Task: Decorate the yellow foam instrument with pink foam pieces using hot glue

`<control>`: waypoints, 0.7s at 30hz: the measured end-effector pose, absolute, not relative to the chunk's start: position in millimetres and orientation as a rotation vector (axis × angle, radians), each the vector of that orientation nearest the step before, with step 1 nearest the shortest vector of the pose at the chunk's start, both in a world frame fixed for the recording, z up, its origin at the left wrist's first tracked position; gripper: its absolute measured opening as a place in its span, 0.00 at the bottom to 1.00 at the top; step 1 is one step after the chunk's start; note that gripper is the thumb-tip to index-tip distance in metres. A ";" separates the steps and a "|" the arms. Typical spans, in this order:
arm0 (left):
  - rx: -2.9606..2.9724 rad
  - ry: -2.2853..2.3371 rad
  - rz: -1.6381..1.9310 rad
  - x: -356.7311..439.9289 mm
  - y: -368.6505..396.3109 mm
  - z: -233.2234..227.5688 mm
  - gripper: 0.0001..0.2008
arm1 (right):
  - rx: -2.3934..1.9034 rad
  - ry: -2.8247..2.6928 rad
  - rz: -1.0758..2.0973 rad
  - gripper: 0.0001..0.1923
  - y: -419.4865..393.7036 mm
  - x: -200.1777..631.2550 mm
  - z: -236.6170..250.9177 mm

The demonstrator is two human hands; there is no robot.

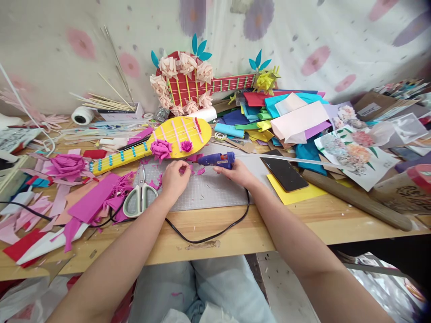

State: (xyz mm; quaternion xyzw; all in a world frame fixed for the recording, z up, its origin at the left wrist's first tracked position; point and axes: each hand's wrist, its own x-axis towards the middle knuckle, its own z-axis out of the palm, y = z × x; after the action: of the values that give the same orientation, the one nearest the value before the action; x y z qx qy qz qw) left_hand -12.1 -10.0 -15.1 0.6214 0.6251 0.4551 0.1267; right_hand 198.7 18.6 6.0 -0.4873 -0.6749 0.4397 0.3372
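Observation:
My right hand is closed around a blue hot glue gun, its nozzle pointing left and a long glue stick trailing out of its back. Close to the nozzle, my left hand pinches a small magenta paper piece, partly hidden by the fingers. Both hands are over a grey cutting mat with magenta scraps on it. Just beyond them lies a yellow paper guitar with magenta paper flowers on its body. White-handled scissors rest left of my left hand.
A black cord loops along the table's front. Magenta crepe paper covers the left side. On the right are a phone on yellow paper, a wooden stick and stacked coloured sheets. A red flowered guitar stands behind.

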 end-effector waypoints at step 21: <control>1.508 1.824 1.087 -15.3 -10.2 -13.9 0.11 | -1.264 -1.950 0.935 0.20 26.1 200.3 -8.1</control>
State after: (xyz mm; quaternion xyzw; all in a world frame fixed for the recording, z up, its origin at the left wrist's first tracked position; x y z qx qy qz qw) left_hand -15.3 -10.2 -13.9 0.5583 0.6751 0.4024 0.2655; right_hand 200.3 26.1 -8.1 -0.4794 -0.7394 0.3543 0.3129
